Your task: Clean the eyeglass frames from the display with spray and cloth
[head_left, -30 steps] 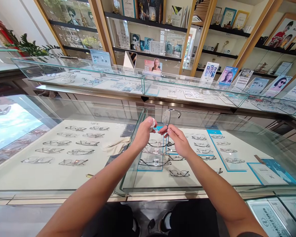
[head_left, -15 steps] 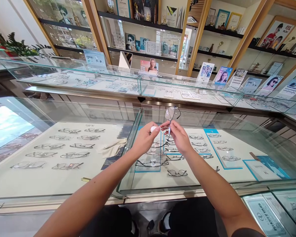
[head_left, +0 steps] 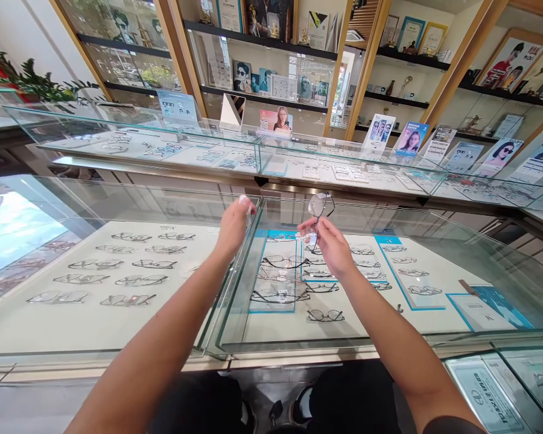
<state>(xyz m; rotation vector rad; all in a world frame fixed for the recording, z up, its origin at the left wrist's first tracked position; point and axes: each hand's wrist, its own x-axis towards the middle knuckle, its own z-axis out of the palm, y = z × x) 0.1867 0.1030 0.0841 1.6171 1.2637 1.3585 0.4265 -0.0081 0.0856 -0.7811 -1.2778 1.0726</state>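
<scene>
Thin dark-framed glasses (head_left: 321, 205) are pinched in my right hand (head_left: 333, 244), lenses up, above the right part of the glass case. My left hand (head_left: 235, 224) is closed and raised over the seam between the two glass cases, left of my right hand and apart from it. Something small and whitish shows at its fingertips, too small to name. Under my arms, rows of glasses lie in the case, among them a dark pair (head_left: 280, 296) on a blue-edged card and a round pair (head_left: 326, 316) near the front.
The glass case's front edge (head_left: 298, 355) runs across before me. Behind stands a second glass counter (head_left: 217, 173) with glasses and upright picture cards (head_left: 410, 138). Shelves with frames rise beyond. A blue and white leaflet (head_left: 479, 310) lies at the right.
My left hand has moved left and up, away from the glasses and my right hand. The right hand still holds the glasses, nearly in place. The cloth near the left case's seam no longer shows.
</scene>
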